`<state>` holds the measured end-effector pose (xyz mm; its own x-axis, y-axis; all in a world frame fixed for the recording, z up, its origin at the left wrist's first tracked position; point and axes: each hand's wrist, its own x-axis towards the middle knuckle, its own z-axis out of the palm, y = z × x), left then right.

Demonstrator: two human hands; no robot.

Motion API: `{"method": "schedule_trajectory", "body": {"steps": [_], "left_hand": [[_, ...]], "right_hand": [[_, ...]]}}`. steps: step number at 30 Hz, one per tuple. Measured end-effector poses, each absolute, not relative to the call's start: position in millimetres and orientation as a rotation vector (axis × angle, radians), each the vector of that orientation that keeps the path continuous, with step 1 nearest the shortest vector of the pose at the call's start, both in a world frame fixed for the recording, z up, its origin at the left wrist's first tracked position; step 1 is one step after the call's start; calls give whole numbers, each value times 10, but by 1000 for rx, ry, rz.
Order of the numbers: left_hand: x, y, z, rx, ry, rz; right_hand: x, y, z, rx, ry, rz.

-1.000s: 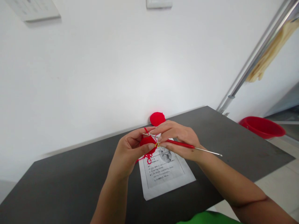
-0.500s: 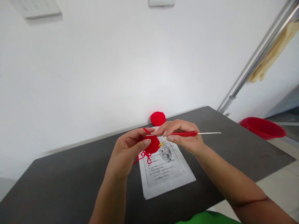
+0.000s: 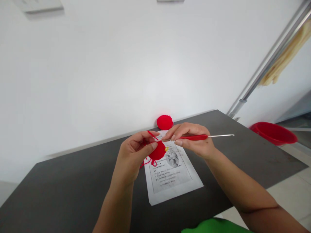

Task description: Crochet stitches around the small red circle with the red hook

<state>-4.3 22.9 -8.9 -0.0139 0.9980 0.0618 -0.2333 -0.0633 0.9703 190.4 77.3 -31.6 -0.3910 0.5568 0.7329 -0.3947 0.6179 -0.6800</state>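
Between the thumb and fingers of my left hand is a red crochet piece, with a strand of red yarn running over the index finger. A small yellow marker sits on the piece's right edge, and loose red loops dangle below it. My right hand pinches a crochet hook with a red handle and metal ends. Its left tip meets the top edge of the piece; whether it is inside a stitch is too small to tell. The other end points right, past the hand.
A red yarn ball rests at the back of the dark table, against the white wall. Under my hands lies a printed sheet. A red basin stands beyond the table at right, below a metal pole and hanging yellowish gloves.
The hook has tilted slightly, its free right end now higher and further right. My right hand has shifted a little with it, while my left hand keeps its grip on the piece.
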Motion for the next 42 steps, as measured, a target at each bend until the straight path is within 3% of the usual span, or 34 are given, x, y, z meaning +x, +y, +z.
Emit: {"method": "schedule_trajectory", "body": {"steps": [10,25,33,38,42], "left_hand": [[-64,215,-112,1248,1109,1358],[13,136,-132,1608,1372,1431],[114,77,-160,1923,1335,1543],[135,79,-131,1581,1444,1629],[65,186,-141,1282,1240,1563]], "right_hand": [[2055,823,-262,-118,-1886,1008],[2109,663,-142,-347,-2266,419],[1984,656,-219,-191,-2160,378],[1886,697,-308,-171,-2004,280],[1883,767,-366,-144,-2017,127]]}}
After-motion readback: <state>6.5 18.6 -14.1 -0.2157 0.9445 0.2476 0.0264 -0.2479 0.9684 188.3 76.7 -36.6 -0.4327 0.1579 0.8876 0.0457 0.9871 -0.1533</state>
